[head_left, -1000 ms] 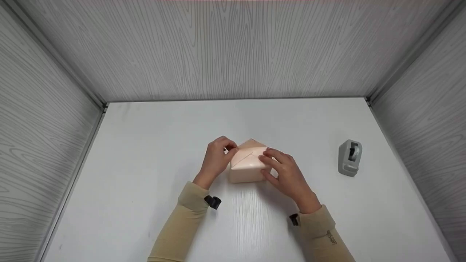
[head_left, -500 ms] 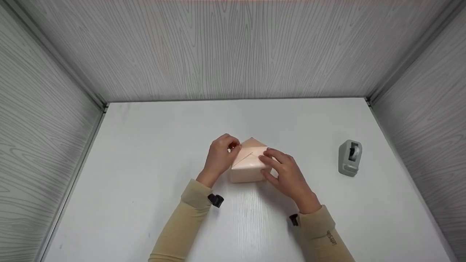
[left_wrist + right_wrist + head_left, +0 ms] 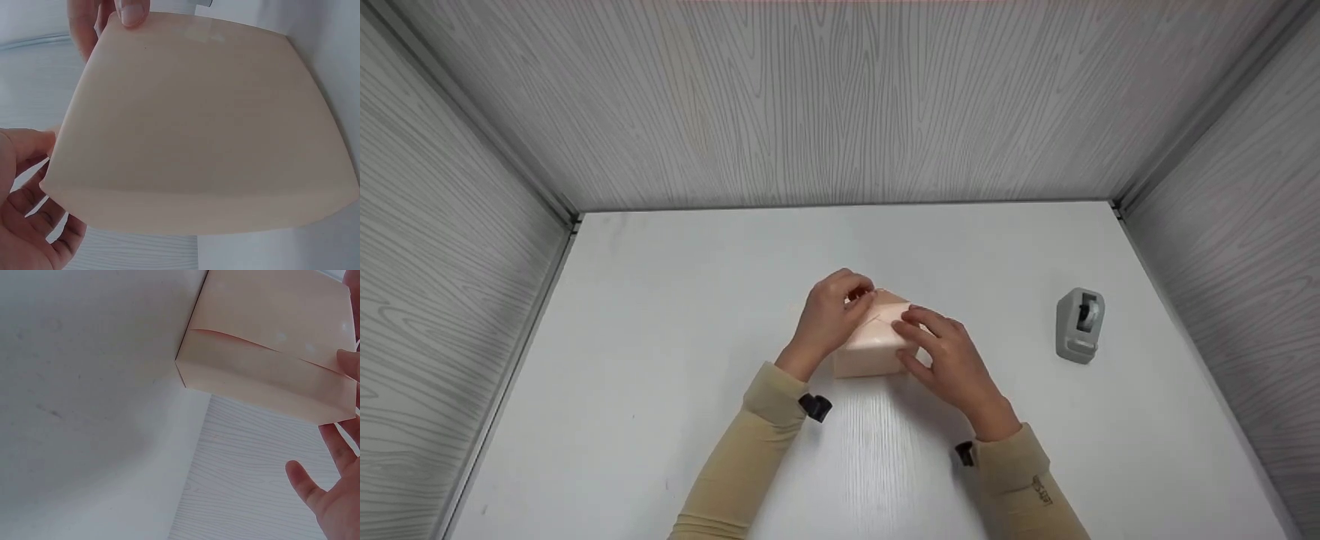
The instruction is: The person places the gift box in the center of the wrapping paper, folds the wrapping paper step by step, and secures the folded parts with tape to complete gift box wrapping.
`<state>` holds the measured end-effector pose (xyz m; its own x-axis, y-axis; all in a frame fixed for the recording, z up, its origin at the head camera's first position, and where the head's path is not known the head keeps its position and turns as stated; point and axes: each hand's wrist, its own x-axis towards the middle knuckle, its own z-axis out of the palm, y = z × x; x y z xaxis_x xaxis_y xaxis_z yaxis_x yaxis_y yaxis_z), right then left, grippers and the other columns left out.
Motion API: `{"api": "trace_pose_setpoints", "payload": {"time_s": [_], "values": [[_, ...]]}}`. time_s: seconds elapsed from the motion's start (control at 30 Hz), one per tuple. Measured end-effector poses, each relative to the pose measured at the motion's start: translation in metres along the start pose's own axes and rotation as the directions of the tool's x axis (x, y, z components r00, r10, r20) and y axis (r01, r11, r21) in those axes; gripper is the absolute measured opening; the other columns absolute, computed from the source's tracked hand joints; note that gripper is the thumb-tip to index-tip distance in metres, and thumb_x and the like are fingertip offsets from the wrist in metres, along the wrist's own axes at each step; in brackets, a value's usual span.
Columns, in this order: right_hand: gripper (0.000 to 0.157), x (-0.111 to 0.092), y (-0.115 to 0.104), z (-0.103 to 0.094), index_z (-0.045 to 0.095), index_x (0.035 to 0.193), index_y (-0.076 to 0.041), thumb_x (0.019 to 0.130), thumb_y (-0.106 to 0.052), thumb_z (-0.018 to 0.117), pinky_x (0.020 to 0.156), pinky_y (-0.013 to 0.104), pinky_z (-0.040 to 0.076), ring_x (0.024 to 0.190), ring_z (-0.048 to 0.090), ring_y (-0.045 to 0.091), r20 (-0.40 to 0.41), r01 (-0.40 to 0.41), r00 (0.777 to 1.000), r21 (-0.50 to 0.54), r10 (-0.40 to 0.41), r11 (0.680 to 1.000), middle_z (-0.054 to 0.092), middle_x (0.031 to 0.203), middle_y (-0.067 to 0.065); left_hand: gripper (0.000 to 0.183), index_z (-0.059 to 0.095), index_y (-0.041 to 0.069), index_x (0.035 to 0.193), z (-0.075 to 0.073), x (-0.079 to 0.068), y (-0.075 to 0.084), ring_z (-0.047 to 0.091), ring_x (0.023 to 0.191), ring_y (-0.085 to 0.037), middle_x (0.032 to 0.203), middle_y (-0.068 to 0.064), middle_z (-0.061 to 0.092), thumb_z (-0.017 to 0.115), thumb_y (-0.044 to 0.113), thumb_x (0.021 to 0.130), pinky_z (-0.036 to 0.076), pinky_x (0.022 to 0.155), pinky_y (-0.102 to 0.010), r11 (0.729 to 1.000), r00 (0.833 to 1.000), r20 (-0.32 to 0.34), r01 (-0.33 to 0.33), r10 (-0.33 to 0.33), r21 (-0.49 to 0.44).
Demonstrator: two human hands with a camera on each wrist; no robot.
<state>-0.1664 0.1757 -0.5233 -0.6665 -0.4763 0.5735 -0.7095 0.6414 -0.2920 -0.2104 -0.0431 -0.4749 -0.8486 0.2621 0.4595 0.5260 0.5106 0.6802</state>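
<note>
A small box wrapped in pale peach paper (image 3: 870, 360) stands on the white table in the head view. A pointed paper flap (image 3: 891, 296) sticks up at its far side. My left hand (image 3: 832, 315) pinches this flap's edge between thumb and forefinger, its other fingers loosely bent. My right hand (image 3: 949, 360) holds the box at its right end, fingertips on top and thumb against the near face. In the left wrist view, a piece of clear tape (image 3: 205, 29) shows on the wrapped box (image 3: 197, 124). A folded paper seam (image 3: 253, 343) crosses the box in the right wrist view.
A grey tape dispenser (image 3: 1080, 326) with a roll stands at the right of the white table (image 3: 697, 300). Wood-grain panels (image 3: 840, 105) enclose the table at the back and both sides. Black wrist straps (image 3: 815, 406) sit by the beige sleeves.
My left hand has slid to the right and slightly away along the flap's edge, from the left corner toward its tip. My right hand has stayed in place on the box.
</note>
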Motion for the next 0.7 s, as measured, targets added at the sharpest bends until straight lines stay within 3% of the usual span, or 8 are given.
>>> {"api": "trace_pose_setpoints", "payload": {"time_s": [0.23, 0.4, 0.7], "values": [[0.034, 0.000, -0.002, 0.000, 0.068, 0.119, -0.012, 0.086, -0.014, 0.077, 0.089, 0.051, 0.046, 0.124, 0.052, 0.025, -0.014, 0.011, 1.000, -0.005, -0.011, 1.000, 0.059, 0.124, 0.008, 0.005, 0.072, 0.007, 0.091, -0.002, -0.007, 0.000, 0.059, 0.079, -0.014, 0.087, -0.002, 0.064, 0.069, 0.010, 0.092, 0.050, 0.072, -0.030, 0.998, 0.999, 0.007, -0.048, 0.048, 0.031], [0.036, -0.001, -0.002, 0.003, 0.068, 0.121, -0.012, 0.086, -0.012, 0.076, 0.094, 0.051, 0.044, 0.122, 0.052, 0.029, -0.031, 0.019, 0.999, -0.020, -0.019, 1.000, 0.060, 0.124, 0.008, 0.004, 0.074, 0.010, 0.089, -0.003, -0.015, 0.001, 0.063, 0.085, -0.017, 0.089, -0.001, 0.067, 0.072, 0.014, 0.090, 0.050, 0.077, -0.037, 0.987, 0.994, 0.007, -0.108, 0.108, 0.115], [0.033, -0.003, -0.005, 0.005, 0.067, 0.121, -0.008, 0.089, -0.010, 0.073, 0.097, 0.047, 0.043, 0.119, 0.052, 0.029, -0.057, 0.006, 0.998, 0.010, -0.005, 1.000, 0.057, 0.123, 0.009, 0.004, 0.076, 0.013, 0.084, 0.002, -0.030, 0.002, 0.064, 0.085, -0.019, 0.089, 0.001, 0.070, 0.077, 0.017, 0.086, 0.049, 0.074, -0.040, 0.928, 0.972, 0.000, -0.226, 0.237, 0.295]]}}
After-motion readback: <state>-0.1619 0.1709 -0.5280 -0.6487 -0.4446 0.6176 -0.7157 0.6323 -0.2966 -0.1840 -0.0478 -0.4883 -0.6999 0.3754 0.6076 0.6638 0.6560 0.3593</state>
